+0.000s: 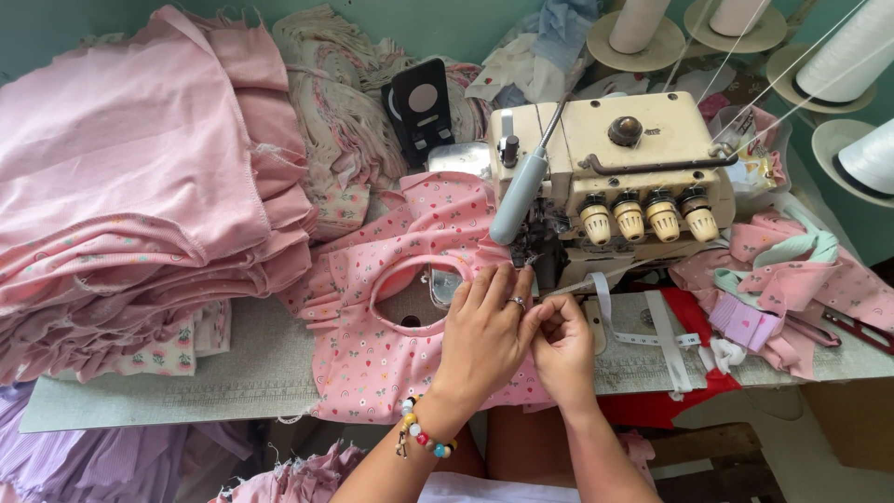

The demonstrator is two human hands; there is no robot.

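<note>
A small pink printed garment (400, 279) with a round neck opening lies on the machine table (223, 382), its edge under the needle area of a cream overlock sewing machine (619, 177). My left hand (484, 331), with a ring and a beaded bracelet, lies flat on the fabric, fingertips just before the presser foot. My right hand (562, 345) is beside it, fingers pinched on the garment's edge near the foot. Both hands touch each other.
A tall stack of pink fabric pieces (140, 186) fills the left. Folded printed pieces (340, 121) lie behind. White thread cones (852, 56) stand at the back right. More pink pieces (801, 270), white tape (661, 340) and scissors (857, 326) lie at the right.
</note>
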